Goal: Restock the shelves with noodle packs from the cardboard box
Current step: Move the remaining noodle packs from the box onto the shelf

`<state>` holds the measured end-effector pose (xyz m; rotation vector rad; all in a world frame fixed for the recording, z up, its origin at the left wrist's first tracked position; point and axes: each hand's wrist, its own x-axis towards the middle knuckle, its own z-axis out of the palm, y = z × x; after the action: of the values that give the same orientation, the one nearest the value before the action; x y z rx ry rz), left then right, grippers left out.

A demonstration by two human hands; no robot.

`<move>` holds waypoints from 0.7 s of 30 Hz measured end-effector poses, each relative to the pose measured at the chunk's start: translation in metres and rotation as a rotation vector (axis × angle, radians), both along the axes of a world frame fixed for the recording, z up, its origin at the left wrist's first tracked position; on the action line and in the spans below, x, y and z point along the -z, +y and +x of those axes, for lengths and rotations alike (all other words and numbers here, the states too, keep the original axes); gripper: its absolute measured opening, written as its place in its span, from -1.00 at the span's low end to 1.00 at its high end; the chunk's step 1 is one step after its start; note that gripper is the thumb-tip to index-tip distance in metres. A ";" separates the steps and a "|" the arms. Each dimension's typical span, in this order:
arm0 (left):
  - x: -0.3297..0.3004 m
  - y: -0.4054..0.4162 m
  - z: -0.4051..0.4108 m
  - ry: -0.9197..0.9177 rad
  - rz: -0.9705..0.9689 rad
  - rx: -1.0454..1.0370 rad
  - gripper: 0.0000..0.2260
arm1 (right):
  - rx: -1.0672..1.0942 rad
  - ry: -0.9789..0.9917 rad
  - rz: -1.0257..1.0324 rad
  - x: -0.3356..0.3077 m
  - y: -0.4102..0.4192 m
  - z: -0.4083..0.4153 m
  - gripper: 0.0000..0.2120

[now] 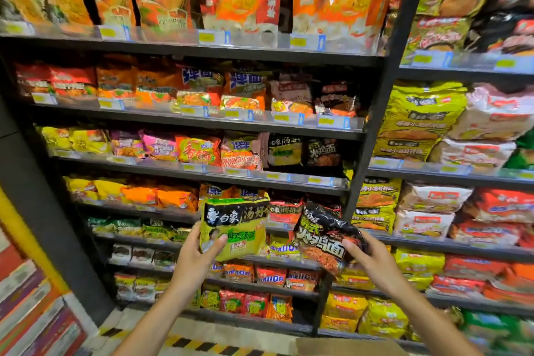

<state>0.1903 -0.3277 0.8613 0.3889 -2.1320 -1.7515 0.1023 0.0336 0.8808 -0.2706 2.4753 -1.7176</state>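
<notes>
My left hand [199,251] grips a yellow-green and black noodle pack [237,225] by its lower left corner, thumb on the front, held up before the shelves. A black and orange noodle pack [323,237] is tilted in my right hand [367,254], whose thumb presses its right edge. Both packs hang in front of the lower middle shelves [202,170], which are full of noodle packs. A corner of the cardboard box [346,348] shows at the bottom edge, between my forearms.
Black metal shelving fills the view, with a second bay [450,176] of larger multi-packs to the right of a dark upright post [375,113]. Yellow-black hazard tape [202,345] marks the floor below. A colourful striped panel [34,312] stands at the lower left.
</notes>
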 end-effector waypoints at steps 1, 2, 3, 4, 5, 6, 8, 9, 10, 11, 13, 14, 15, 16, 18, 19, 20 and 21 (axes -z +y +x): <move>-0.003 -0.006 -0.009 -0.016 -0.009 0.012 -0.18 | 0.026 0.005 0.007 0.000 -0.004 -0.001 -0.65; -0.005 -0.011 -0.019 -0.017 -0.030 0.046 -0.17 | 0.052 0.011 0.025 0.000 -0.007 0.000 -0.63; -0.005 -0.014 -0.029 -0.021 -0.036 0.074 -0.16 | 0.078 0.015 0.027 -0.001 -0.009 0.001 -0.64; -0.006 -0.013 -0.039 -0.008 -0.029 0.097 -0.16 | 0.100 0.015 0.022 -0.002 -0.009 0.000 -0.66; -0.006 -0.012 -0.050 -0.005 0.000 0.108 -0.18 | 0.117 0.016 0.028 -0.001 -0.007 -0.002 -0.69; -0.007 -0.008 -0.060 0.009 0.014 0.111 -0.19 | 0.134 0.015 0.037 -0.001 -0.007 -0.003 -0.70; -0.010 -0.001 -0.079 0.018 0.039 0.130 -0.20 | 0.140 0.034 0.051 -0.005 -0.003 -0.009 -0.70; -0.012 0.003 -0.087 0.013 0.045 0.134 -0.21 | 0.142 0.048 0.058 -0.007 -0.001 -0.012 -0.66; -0.015 0.006 -0.094 0.016 0.042 0.130 -0.22 | 0.154 0.069 0.071 -0.012 0.000 -0.015 -0.58; -0.016 0.009 -0.101 0.008 0.048 0.122 -0.23 | 0.161 0.101 0.089 -0.012 0.004 -0.021 -0.47; -0.018 0.014 -0.112 0.008 0.038 0.119 -0.24 | 0.156 0.133 0.106 -0.010 0.009 -0.036 -0.31; -0.017 0.016 -0.118 0.003 0.025 0.127 -0.24 | 0.133 0.143 0.112 -0.008 0.010 -0.045 -0.29; -0.019 0.017 -0.122 -0.011 0.012 0.131 -0.24 | 0.117 0.146 0.122 -0.010 0.009 -0.052 -0.34; -0.021 0.019 -0.126 -0.020 0.002 0.141 -0.25 | 0.114 0.154 0.124 -0.015 0.005 -0.058 -0.42; -0.019 0.019 -0.134 -0.029 0.012 0.133 -0.26 | 0.097 0.152 0.103 -0.014 0.003 -0.071 -0.52; -0.019 0.019 -0.138 -0.025 0.015 0.134 -0.25 | 0.092 0.159 0.106 -0.016 0.001 -0.076 -0.49; -0.018 0.017 -0.142 -0.028 0.011 0.135 -0.24 | 0.096 0.166 0.106 -0.014 0.001 -0.081 -0.43; -0.019 0.017 -0.147 -0.023 0.014 0.144 -0.23 | 0.095 0.164 0.099 -0.008 0.002 -0.088 -0.35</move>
<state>0.0436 -0.3110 0.8801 0.2652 -2.2142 -1.8490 0.0144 0.0360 0.8892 -0.3001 2.7226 -1.6638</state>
